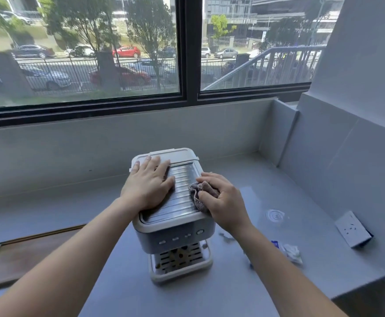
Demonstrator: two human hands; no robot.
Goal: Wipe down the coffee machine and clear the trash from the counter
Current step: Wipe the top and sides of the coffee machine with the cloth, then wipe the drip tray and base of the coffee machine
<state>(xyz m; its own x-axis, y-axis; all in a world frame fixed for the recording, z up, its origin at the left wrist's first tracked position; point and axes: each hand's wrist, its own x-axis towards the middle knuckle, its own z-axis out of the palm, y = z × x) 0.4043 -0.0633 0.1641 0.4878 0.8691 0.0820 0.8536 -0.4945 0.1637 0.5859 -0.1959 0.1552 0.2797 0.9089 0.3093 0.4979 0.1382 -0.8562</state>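
Left hand (149, 183) lies flat and open atop the coffee machine (175, 227) while right hand (224, 202) grips a cloth (200, 191) at its right edge, crumpled trash (291, 251) nearby on the bench (301, 202).

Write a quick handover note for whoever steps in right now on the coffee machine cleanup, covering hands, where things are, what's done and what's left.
Left hand: flat and open on top of the coffee machine, steadying it.
Right hand: closed on the cloth, pressed to the right side of the ribbed top.
Machine stands mid-counter; its drip tray at the bottom front looks spotted.
Trash: crumpled wrappers lie on the counter to the machine's right, with a small scrap nearer the machine.
Done: top is being wiped; cannot tell how much is clean.
Left: wipe front, sides and tray, then clear the trash.
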